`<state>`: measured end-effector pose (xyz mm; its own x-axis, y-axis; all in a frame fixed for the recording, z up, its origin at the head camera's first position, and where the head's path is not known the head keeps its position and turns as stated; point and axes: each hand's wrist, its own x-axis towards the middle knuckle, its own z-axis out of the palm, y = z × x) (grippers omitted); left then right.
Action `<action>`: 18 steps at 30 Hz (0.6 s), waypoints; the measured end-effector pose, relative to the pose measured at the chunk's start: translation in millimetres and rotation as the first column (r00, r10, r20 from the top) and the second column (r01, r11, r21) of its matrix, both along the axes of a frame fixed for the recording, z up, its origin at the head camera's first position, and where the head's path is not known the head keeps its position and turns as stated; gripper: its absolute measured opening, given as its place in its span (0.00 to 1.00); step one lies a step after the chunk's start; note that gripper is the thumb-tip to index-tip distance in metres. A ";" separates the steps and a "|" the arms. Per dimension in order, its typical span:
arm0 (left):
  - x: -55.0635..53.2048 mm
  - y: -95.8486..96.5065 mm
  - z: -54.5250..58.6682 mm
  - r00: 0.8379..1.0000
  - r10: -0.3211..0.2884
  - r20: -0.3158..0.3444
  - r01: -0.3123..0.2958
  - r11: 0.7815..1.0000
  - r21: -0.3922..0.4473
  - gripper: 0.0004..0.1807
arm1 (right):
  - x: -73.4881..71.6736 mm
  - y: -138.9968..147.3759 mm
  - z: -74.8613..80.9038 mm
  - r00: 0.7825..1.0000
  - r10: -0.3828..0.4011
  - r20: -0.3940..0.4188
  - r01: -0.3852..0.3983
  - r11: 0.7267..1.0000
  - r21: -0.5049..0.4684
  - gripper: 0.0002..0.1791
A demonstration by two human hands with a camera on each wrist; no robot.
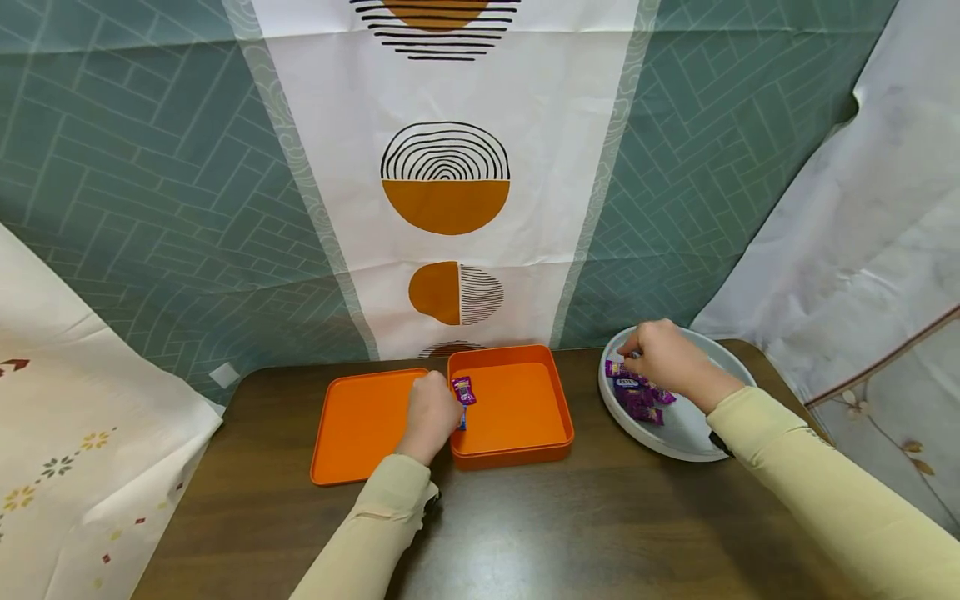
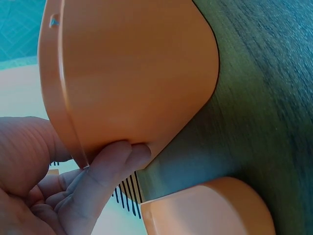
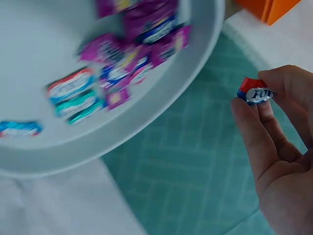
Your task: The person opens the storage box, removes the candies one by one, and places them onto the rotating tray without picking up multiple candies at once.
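Observation:
My left hand (image 1: 431, 412) grips the left wall of a shallow orange box (image 1: 521, 408); in the left wrist view its thumb and fingers pinch the corner of the box (image 2: 132, 73) at the rim. Two small wrapped candies, one purple (image 1: 464, 390) and one blue (image 1: 462, 418), lie inside along that wall. My right hand (image 1: 671, 358) is over the white round tray (image 1: 712, 442). Between its thumb and fingertips it pinches a small red, white and blue wrapped candy (image 3: 255, 92), raised off the tray. Several purple candies (image 1: 641, 404) lie bunched in the tray.
An orange lid (image 1: 360, 429) lies left of the box on the brown wooden table (image 1: 525, 533). Green and blue wrapped candies (image 3: 80, 105) also sit in the tray. A patterned cloth (image 1: 450, 92) hangs behind the table, with white cloths at both sides.

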<state>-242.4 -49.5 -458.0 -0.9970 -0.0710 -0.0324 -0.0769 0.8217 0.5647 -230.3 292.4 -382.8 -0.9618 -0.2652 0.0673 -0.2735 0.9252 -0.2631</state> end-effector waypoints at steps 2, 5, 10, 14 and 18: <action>0.2 0.0 0.8 1.000 0.001 0.002 -0.001 1.000 -0.002 0.14 | 5.5 13.7 0.4 0.999 -0.026 0.020 0.026 1.000 0.002 0.10; 0.2 0.7 1.5 1.000 0.008 0.013 -0.008 1.000 -0.002 0.14 | 13.5 36.7 -2.1 0.998 -0.057 0.028 0.057 0.998 0.014 0.09; 0.1 1.7 1.3 1.000 0.004 0.028 -0.004 1.000 -0.003 0.14 | 24.2 79.8 -12.4 0.991 -0.133 0.026 0.131 0.990 0.060 0.08; 0.8 2.0 2.1 1.000 0.006 0.028 -0.006 1.000 -0.004 0.16 | 30.9 103.5 -20.5 0.982 -0.178 0.064 0.173 0.982 0.076 0.07; 1.7 2.1 3.1 1.000 0.008 0.016 -0.007 1.000 -0.013 0.16 | 36.0 113.7 -28.2 0.969 -0.205 0.137 0.194 0.977 0.093 0.07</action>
